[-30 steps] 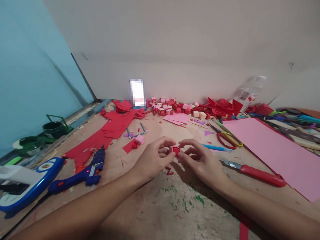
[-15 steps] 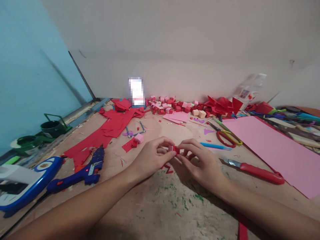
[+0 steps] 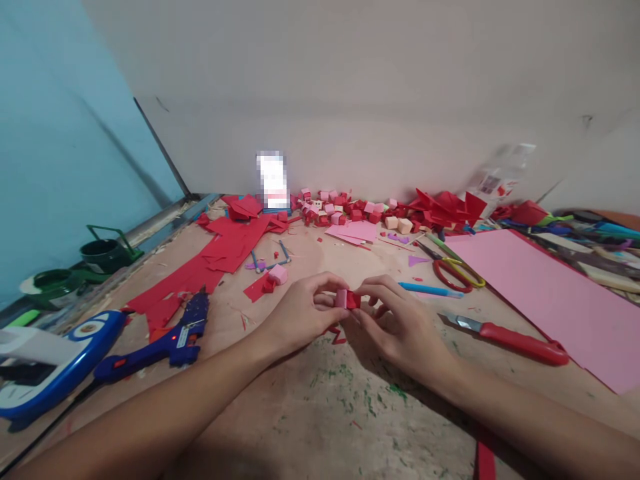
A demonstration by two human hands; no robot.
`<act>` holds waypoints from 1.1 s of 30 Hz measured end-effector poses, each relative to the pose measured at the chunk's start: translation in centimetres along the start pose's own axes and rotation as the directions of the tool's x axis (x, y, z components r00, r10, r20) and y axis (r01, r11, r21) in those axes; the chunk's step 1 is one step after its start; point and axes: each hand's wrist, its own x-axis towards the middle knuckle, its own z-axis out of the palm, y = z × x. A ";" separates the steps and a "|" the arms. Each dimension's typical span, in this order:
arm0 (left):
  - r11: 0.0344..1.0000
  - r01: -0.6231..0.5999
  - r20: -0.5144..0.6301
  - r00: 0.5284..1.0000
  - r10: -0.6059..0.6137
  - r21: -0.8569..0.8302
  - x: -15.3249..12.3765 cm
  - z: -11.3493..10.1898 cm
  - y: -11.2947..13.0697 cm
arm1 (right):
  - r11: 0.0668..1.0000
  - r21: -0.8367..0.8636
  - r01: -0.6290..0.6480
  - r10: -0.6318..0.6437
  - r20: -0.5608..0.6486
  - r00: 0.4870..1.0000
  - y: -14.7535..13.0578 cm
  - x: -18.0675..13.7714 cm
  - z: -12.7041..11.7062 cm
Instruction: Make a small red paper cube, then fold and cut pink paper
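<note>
Between my two hands, just above the middle of the worn wooden tabletop [image 3: 300,420], sits a small pink-and-red block [image 3: 342,299], apparently folded paper. My left hand [image 3: 300,310] is nearly closed, thumb and forefinger pinching the pink part. My right hand [image 3: 406,327] is curled in from the other side, with thumb and forefinger drawn close on the red part; the exact contact of its fingertips is too small to make out.

What has changed is the way the block faces. A second ago a hollow red end was turned toward me; now the pink and red sides show next to each other — I take this as turning and adjusting the red part against the pink one. Both hands have kept nearly the same place, so it looks like fine fingertip work.

Just beyond my left hand, a similar pink-and-red piece [image 3: 278,274] lies by a flat red paper strip [image 3: 256,288]. Near my right hand are a slim blue pen [image 3: 430,289] and a red-handled craft knife [image 3: 523,342]. The dark blue glue gun [image 3: 185,340] lies well to the left, its small red light lit — none of these has moved on the table.
</note>
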 end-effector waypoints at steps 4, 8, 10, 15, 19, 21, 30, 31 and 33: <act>1.000 -0.002 0.018 1.000 0.002 0.003 0.1 0.0 -0.2 | 0.999 0.030 -0.014 0.013 0.032 0.999 -0.3 0.2 -0.1; 1.000 -0.002 0.028 1.000 0.002 0.003 0.1 0.0 -0.4 | 1.000 0.019 -0.008 0.007 0.027 1.000 -0.2 0.2 0.0; 1.000 0.003 0.027 1.000 -0.003 0.007 0.1 0.0 -0.4 | 1.000 0.001 0.007 -0.007 0.037 0.999 -0.1 0.2 0.0; 1.000 -0.007 0.023 1.000 0.007 0.015 0.0 0.0 -0.2 | 0.999 -0.006 0.042 -0.042 0.016 0.999 0.0 0.0 0.0; 1.000 -0.010 0.021 1.000 0.009 0.017 0.0 0.0 -0.1 | 0.998 -0.018 0.054 -0.054 0.013 0.998 -0.1 -0.1 0.0; 1.000 -0.008 0.022 1.000 0.008 0.014 0.1 0.0 -0.2 | 1.000 -0.006 0.029 -0.029 0.012 0.999 -0.2 0.0 -0.1; 1.000 -0.006 0.063 0.998 0.006 0.013 -0.1 -0.3 -0.2 | 0.882 0.386 -0.271 0.253 0.100 0.962 0.6 0.5 -0.2; 1.000 -0.011 0.072 0.997 0.009 0.015 -0.2 -0.3 -0.2 | 0.834 0.442 -0.331 0.302 0.136 0.943 0.8 0.6 -0.2; 0.999 -0.025 0.078 0.997 0.022 0.038 -0.4 -0.2 -0.1 | 0.741 0.510 -0.437 0.381 0.217 0.899 1.0 0.7 -0.1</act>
